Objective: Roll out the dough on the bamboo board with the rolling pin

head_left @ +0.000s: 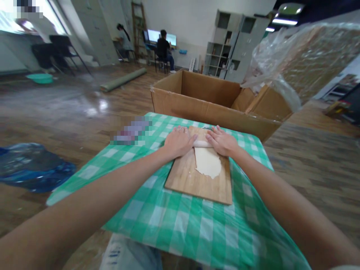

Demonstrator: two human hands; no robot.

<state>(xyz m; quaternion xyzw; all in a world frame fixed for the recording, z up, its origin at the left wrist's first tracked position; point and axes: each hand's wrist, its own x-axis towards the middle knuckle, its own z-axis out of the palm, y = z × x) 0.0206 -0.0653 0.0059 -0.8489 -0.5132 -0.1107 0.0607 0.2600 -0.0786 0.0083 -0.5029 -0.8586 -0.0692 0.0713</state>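
A wooden cutting board [194, 183] lies on a table under a green-and-white checked cloth [174, 221]. A flat sheet of pale dough [208, 163] rests on the board. Across the dough's far end lies a thin rolling pin [201, 143]. My left hand [177, 141] presses palm down on the pin's left end, fingers stretched flat. My right hand [222, 141] presses on its right end the same way. Both arms are stretched out.
A large open cardboard box [208, 108] stands right behind the table. A clear plastic bag [303, 60] hangs at the upper right. Blue plastic [30, 165] lies on the wooden floor at left. Two people sit at monitors far back, near a rolled mat [123, 79].
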